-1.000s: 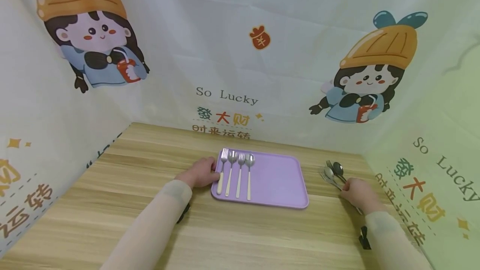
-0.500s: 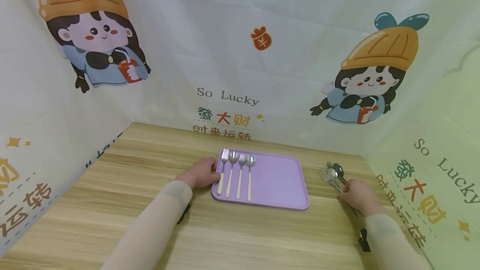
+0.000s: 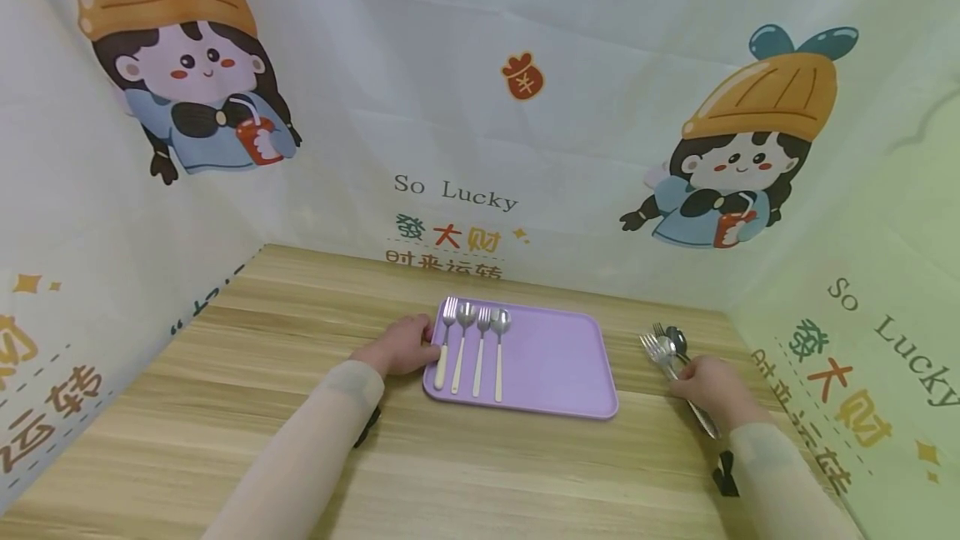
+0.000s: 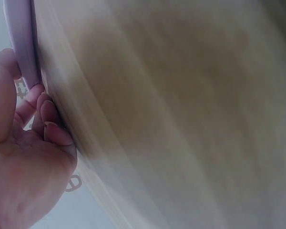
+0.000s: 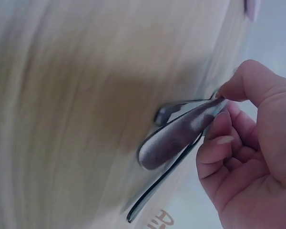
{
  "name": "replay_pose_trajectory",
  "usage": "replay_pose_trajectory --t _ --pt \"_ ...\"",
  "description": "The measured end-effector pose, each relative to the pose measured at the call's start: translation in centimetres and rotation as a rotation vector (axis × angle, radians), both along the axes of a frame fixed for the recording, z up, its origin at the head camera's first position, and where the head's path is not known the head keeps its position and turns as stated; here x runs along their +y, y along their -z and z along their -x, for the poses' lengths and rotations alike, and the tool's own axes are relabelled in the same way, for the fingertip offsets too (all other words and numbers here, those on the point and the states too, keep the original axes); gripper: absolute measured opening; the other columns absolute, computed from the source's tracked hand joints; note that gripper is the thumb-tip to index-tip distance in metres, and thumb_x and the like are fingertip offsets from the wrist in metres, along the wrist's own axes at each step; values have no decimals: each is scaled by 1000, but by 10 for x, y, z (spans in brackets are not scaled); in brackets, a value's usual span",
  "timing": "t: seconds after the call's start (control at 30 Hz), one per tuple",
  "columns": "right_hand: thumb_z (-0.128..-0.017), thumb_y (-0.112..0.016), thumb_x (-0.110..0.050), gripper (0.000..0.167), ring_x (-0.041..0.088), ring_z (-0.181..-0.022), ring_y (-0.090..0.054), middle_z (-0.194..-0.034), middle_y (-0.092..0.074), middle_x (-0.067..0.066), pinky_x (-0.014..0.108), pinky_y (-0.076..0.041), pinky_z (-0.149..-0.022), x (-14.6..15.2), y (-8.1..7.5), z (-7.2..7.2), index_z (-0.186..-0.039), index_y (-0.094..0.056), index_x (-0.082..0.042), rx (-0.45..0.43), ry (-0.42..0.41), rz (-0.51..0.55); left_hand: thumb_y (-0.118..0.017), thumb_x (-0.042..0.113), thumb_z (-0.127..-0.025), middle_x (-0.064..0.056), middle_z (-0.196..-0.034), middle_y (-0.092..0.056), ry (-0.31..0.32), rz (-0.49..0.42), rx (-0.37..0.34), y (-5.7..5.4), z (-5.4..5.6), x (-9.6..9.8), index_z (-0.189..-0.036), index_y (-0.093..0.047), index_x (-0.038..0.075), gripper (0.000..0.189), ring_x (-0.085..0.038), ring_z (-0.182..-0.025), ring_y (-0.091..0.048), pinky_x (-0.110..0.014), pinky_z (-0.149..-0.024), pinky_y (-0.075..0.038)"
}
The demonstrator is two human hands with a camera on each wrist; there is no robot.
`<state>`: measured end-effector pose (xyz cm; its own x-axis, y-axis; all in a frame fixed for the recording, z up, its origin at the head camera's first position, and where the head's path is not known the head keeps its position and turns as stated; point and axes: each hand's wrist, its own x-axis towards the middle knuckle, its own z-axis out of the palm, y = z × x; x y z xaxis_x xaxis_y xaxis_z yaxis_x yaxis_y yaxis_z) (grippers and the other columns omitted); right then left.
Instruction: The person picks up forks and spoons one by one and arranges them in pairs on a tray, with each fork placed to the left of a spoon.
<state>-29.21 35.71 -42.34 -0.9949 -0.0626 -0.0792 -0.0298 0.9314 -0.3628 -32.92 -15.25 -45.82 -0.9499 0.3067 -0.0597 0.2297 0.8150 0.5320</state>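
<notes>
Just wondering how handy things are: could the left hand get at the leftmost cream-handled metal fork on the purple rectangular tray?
Probably yes. The left hand is right beside the fork, with nothing visible in between. It pinches the tray by its rim, though, so would likely need to let go first.

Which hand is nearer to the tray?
The left. The left hand pinches the tray by its left edge; the right hand is apart from it, off to its right, holding cutlery.
</notes>
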Motion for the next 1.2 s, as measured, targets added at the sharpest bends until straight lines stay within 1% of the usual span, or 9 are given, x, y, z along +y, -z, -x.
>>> replay_pose_trajectory --t 0.1,0.17,0.27,0.37,0.43,0.63,0.8,1.07,1.2 --pt "-94 -73 -25 25 22 -76 -60 -84 -69 8 36 -49 -67 1 1 2 -88 -70 -2 -5 -19 6 -69 25 -98 -11 -103 -62 -4 -1 -3 -1 -1 -1 -110 -59 7 23 -26 -96 -60 -47 -95 -55" --pt "-97 -69 -24 25 19 -71 -55 -76 -62 3 35 -46 -65 1 2 3 -81 -66 -5 -12 -33 19 -69 25 -98 -11 -102 -62 -5 -3 -5 -1 -1 -1 -109 -58 8 23 -26 -96 -59 -46 -94 -54" --pt "-101 -65 -23 34 14 -62 -46 -65 -50 -5 32 -41 -61 1 3 5 -70 -55 -13 -28 -41 56 -69 24 -98 -11 -102 -61 -3 -6 -4 -2 -1 -1 -109 -58 8 23 -26 -96 -59 -46 -93 -54" --pt "-102 -62 -23 40 12 -57 -41 -59 -46 -7 32 -38 -58 0 3 5 -65 -48 -18 -39 -43 101 -68 24 -98 -11 -102 -61 2 -3 0 -1 0 0 -109 -58 8 22 -26 -96 -59 -45 -93 -53" --pt "-103 -62 -24 40 13 -56 -42 -59 -48 -7 32 -38 -58 -3 1 5 -66 -49 -18 -38 -38 120 -68 24 -98 -11 -102 -61 5 -1 4 -1 0 0 -109 -58 7 23 -26 -96 -58 -46 -93 -53" --pt "-101 -63 -23 34 14 -59 -48 -62 -56 -3 32 -43 -60 -16 -10 3 -70 -58 -12 -13 -26 169 -68 25 -98 -11 -102 -61 -4 3 -3 0 1 0 -109 -58 8 23 -26 -96 -58 -46 -94 -53" --pt "-102 -62 -23 31 14 -60 -49 -63 -59 -3 32 -44 -60 -26 -17 4 -73 -63 -9 -20 -15 191 -68 25 -98 -11 -102 -61 -8 2 5 2 1 0 -108 -58 8 22 -26 -96 -58 -46 -93 -54" --pt "-103 -61 -26 35 16 -63 -43 -64 -54 -4 35 -38 -63 -45 -23 9 -70 -55 -16 -36 -5 267 -68 24 -97 -11 -101 -61 -5 -7 14 1 0 0 -108 -58 7 22 -26 -95 -58 -45 -92 -53" --pt "-102 -60 -22 30 14 -62 -45 -64 -54 -4 33 -41 -63 -58 -26 12 -74 -61 -12 -54 -11 311 -68 25 -97 -11 -101 -61 -3 -7 16 0 0 0 -108 -58 7 23 -26 -95 -59 -45 -92 -53"
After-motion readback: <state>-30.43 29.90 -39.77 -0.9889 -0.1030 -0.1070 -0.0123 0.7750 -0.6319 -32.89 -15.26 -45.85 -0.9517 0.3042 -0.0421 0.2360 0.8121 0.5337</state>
